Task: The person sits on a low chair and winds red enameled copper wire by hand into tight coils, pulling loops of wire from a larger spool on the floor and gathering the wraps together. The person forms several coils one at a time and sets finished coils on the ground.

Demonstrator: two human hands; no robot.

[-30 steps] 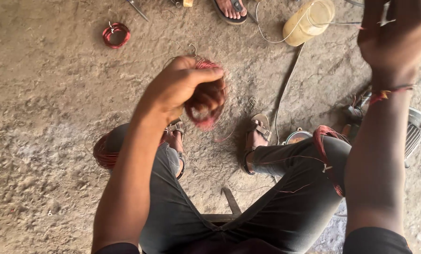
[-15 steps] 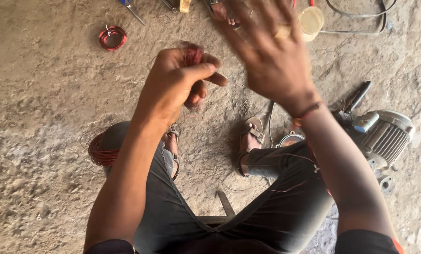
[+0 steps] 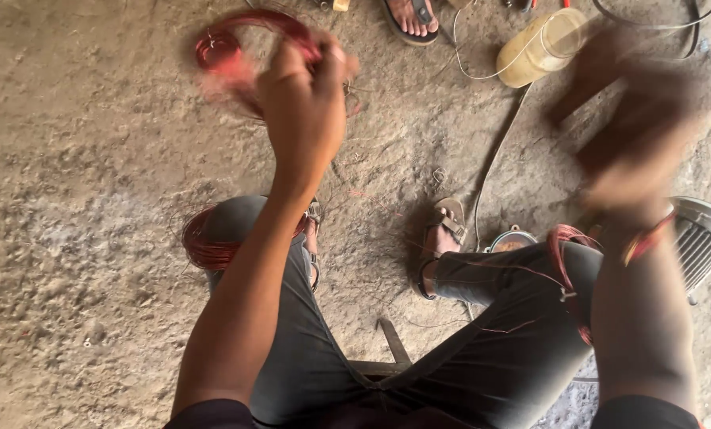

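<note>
A person sits with knees apart over a rough concrete floor. A red wire coil hangs around the left knee, and another coil loops over the right knee, just beside a grey finned motor at the right edge. Sandalled feet rest on the floor between the knees. The left hand is raised, closed around a loop of red wire that blurs above and to its left. The right hand is a blur, so I cannot tell how its fingers stand; a red band sits at its wrist. Farther off lie a yellowish plastic jar, a black cable and another person's sandalled foot.
</note>
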